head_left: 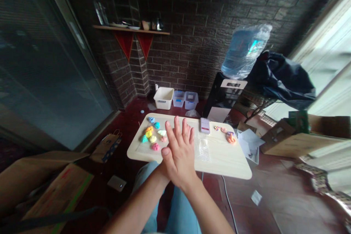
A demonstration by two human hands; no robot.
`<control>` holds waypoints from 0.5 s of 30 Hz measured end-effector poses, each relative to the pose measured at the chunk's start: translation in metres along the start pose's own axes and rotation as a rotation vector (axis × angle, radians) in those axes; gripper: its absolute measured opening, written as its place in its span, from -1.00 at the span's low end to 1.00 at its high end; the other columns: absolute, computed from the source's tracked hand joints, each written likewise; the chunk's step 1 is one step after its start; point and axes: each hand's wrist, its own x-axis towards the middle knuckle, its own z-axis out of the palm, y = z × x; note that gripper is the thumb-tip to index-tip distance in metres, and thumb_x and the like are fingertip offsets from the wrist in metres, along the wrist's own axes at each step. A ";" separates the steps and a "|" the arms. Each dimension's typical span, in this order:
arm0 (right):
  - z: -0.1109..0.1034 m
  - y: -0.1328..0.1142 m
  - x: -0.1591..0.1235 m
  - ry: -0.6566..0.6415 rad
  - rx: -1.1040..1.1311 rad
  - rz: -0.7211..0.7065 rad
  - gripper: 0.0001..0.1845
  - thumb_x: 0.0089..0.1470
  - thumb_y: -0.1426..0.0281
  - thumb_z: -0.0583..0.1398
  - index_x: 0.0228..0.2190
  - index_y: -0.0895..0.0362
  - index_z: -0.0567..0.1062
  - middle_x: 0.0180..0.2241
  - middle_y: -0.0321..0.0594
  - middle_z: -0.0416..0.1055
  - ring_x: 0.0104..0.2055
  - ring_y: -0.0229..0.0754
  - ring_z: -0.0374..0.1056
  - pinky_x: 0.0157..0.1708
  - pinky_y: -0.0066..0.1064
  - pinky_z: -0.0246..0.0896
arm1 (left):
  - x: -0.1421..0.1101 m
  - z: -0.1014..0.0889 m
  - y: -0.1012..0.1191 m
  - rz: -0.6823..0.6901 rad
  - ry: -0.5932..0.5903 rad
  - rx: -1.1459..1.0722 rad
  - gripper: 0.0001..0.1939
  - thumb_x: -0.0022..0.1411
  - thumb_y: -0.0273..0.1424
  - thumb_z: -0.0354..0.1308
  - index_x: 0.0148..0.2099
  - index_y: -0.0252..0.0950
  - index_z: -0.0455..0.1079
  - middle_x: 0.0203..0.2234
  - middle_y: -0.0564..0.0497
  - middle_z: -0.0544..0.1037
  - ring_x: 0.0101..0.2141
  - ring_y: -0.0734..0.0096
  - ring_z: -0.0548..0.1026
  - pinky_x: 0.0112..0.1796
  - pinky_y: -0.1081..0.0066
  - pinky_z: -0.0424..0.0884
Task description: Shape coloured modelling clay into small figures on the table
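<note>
My right hand (pixel 181 155) lies over my left hand (pixel 163 171) above the near edge of a small pale table (pixel 227 159). The right fingers are stretched out and somewhat spread, with the thumb off to the left. Only the wrist side of the left hand shows clearly; its fingers are hidden underneath. Whether anything sits between the palms cannot be seen. Left of the hands are several soft clay lumps, among them a pink one (pixel 155 146), a yellow-orange one (pixel 148 131) and a teal one (pixel 144 138).
A phone (pixel 204 125) lies at the table's far side, beside a clear plastic sheet (pixel 203 150). More clay pieces, including an orange-purple one (pixel 230 138), rest at the right. Beyond stand plastic bins (pixel 163 98) and a water dispenser (pixel 226 95). Cardboard boxes (pixel 304 139) flank both sides.
</note>
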 end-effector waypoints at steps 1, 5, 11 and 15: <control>-0.001 0.002 0.002 0.019 -0.002 0.031 -0.36 0.34 0.12 -0.17 0.37 -0.09 -0.18 0.45 -0.28 -0.31 0.47 0.08 -0.48 0.34 0.23 -0.44 | -0.001 0.001 0.000 -0.025 -0.018 0.001 -0.47 0.36 0.01 -0.14 0.32 0.13 0.17 0.39 0.25 0.06 0.40 0.15 -0.14 0.35 0.11 -0.20; -0.002 0.012 0.002 0.055 0.077 0.177 -0.40 0.37 0.22 -0.26 0.37 -0.06 -0.24 0.45 -0.21 -0.33 0.47 0.03 -0.43 0.31 0.26 -0.31 | 0.003 0.008 0.009 -0.238 -0.041 0.009 -0.35 0.34 0.07 -0.16 0.35 -0.10 0.18 0.38 0.05 0.12 0.40 0.11 -0.15 0.34 0.05 -0.22; -0.002 0.005 0.002 -0.028 0.016 -0.025 -0.35 0.33 0.14 -0.11 0.37 -0.09 -0.12 0.44 -0.23 -0.24 0.47 0.11 -0.46 0.33 0.26 -0.44 | 0.006 -0.001 -0.001 -0.067 0.033 0.009 -0.47 0.40 -0.01 -0.27 0.30 0.14 0.21 0.35 0.25 0.17 0.40 0.19 -0.13 0.34 0.10 -0.15; 0.000 0.025 0.006 0.022 0.073 0.171 -0.39 0.36 0.16 -0.19 0.37 -0.07 -0.14 0.44 -0.18 -0.22 0.47 0.04 -0.43 0.31 0.29 -0.37 | 0.007 -0.004 0.005 -0.360 -0.047 -0.048 -0.38 0.37 0.02 -0.16 0.32 -0.14 0.23 0.33 -0.01 0.24 0.38 0.08 -0.02 0.33 0.09 -0.10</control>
